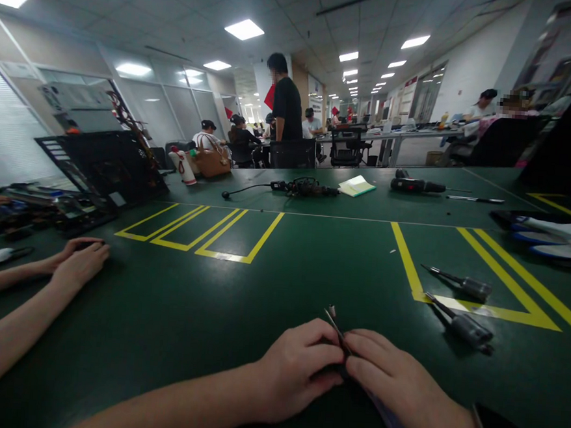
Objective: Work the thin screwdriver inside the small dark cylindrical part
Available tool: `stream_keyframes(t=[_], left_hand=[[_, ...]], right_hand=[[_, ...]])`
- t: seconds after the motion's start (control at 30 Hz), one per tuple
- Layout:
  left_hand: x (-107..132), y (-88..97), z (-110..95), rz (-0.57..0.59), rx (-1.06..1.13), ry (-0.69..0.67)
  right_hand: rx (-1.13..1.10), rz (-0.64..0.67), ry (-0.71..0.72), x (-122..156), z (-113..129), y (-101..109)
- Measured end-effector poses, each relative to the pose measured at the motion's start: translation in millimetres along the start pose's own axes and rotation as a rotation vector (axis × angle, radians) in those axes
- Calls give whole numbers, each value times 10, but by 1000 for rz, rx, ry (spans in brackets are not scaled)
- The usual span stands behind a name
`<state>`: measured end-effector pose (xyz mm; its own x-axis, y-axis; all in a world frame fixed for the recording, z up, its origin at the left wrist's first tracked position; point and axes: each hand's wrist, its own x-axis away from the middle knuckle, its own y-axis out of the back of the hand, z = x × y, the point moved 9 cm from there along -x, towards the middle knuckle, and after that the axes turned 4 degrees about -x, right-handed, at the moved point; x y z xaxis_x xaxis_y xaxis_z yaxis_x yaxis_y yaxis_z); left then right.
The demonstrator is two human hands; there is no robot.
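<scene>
Near the front middle of the table, my left hand (pixel 301 368) and my right hand (pixel 392 371) meet with fingers pinched around a slim tool. It looks like a screwdriver (pixel 334 325), its thin metal shaft pointing up and away between the fingertips. A translucent purplish handle (pixel 388 420) runs back beneath my right palm. Beside the metal tip shows a small silvery piece (pixel 331 310); whether it touches the tip I cannot tell. My fingers hide the tool's middle. To the right lie two screwdrivers with dark see-through handles, the farther screwdriver (pixel 476 288) and the nearer screwdriver (pixel 470 329).
Yellow tape (pixel 224 256) marks the green table (pixel 331 256). Farther back lie a coiled black cable (pixel 304 187), a notepad (pixel 357 186), a power drill (pixel 417 184) and a pen (pixel 475 199). Gloves (pixel 558 236) lie right. Another person's hands (pixel 84 258) and black equipment (pixel 107 169) are left.
</scene>
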<state>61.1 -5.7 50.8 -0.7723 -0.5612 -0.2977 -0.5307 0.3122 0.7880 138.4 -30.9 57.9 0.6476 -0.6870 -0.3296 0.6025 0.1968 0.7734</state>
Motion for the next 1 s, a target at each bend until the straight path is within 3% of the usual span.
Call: stream_keyframes(t=[0.17, 0.33, 0.43, 0.53, 0.63, 0.73, 1.0], left_hand=[[32, 4, -17, -55, -122, -28], [-9, 148, 164, -233, 49, 58], [-25, 180, 305, -277, 158, 155], [-6, 205, 448, -339, 325, 252], [29, 222, 576, -408, 525, 351], [48, 157, 654, -384, 715, 474], [78, 55, 716, -432, 1000, 641]], right_hand=[[-76, -16, -14, 10, -25, 13], [-221, -291, -13, 135, -107, 253], [-399, -471, -219, 227, -381, 373], [-653, -540, -471, 278, -675, 313], [-888, -507, -601, 247, -785, 149], [-991, -380, -684, 199, -771, -37], [-847, -233, -718, 163, -724, -93]])
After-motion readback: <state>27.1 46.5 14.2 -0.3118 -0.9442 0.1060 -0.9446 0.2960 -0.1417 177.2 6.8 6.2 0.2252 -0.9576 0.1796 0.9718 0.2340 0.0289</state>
